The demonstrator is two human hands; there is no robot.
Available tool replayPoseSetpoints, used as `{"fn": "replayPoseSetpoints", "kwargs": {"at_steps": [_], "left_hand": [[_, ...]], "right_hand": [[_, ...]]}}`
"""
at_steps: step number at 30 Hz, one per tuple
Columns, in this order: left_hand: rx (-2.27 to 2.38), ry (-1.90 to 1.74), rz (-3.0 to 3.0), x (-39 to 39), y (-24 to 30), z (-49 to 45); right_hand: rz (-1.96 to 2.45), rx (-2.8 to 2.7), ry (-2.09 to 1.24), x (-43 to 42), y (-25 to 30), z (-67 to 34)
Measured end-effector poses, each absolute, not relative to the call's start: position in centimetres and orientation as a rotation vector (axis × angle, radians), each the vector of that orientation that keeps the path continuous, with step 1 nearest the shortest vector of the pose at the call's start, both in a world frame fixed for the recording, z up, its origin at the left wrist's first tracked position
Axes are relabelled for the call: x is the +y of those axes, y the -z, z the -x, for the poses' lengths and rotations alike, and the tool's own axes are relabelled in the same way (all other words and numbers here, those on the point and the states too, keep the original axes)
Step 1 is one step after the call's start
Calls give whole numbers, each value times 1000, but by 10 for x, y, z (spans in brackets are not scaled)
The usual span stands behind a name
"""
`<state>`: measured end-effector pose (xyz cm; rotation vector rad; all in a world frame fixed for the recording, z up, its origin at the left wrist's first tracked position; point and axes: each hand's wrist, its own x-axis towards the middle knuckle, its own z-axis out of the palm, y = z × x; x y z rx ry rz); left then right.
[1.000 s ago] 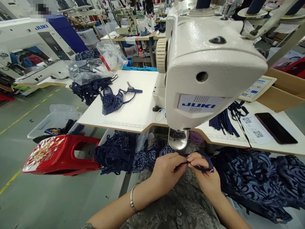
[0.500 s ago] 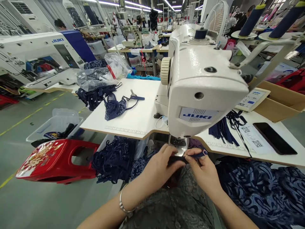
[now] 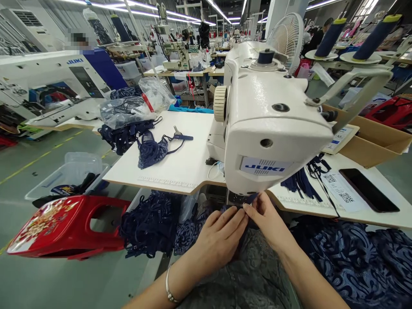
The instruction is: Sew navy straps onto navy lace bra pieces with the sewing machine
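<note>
Nearest the camera, the left hand lies palm down over the lap, its fingers straight and pressed together, the tips holding down dark cloth just below the machine head. Touching it, the right hand pinches the end of a navy strap between thumb and forefinger, right at the foot of the white sewing machine. The needle itself is hidden behind the head. Both sets of fingertips sit very close to that spot, so a stitch could probably catch a finger if the machine ran with them there. The narrow strap, held only by its end, could also slip or twist out of line. A silver bracelet circles the left wrist. To the right, navy lace fabric spills across the lap, and to the left a heap of navy straps hangs under the white desk, near a red stool on the grey floor. On the desk lie a navy garment piece, a plastic bag, more strap pieces, a printed slip and a black phone, with a cardboard box behind. Beyond, rows of sewing stations run under strip lights, and a fan and thread cones stand by the machine.
</note>
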<state>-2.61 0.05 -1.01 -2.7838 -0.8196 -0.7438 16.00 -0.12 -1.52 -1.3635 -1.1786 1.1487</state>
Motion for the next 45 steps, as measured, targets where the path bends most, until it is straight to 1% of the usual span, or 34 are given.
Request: {"fn": "replayPoseSetpoints", "kwargs": {"at_steps": [2,4,11,15,18,29,45], "left_hand": [[-860,747,2748,-3,12,25],[-849,743,2739,-4,12,24],[-909,663,2633,-3,15,18],[-1009,707,2539,-1,16,9],[-1065,733,2513,2,10,3],[-1169,805,2552,7,6,-4],[-1198,800,2498,7,10,-9]], "right_hand": [[1364,-1136,-1225,0,12,-162],[1429,-1128,-1200,0,11,-163],[1462,-1305,-935,17,12,-167],[1571,-1405,-731,33,12,-170],[1578,-1464,-644,43,13,-172],[1433,-1518,-589,57,19,-177],[1429,-1546,-537,60,20,-178]]}}
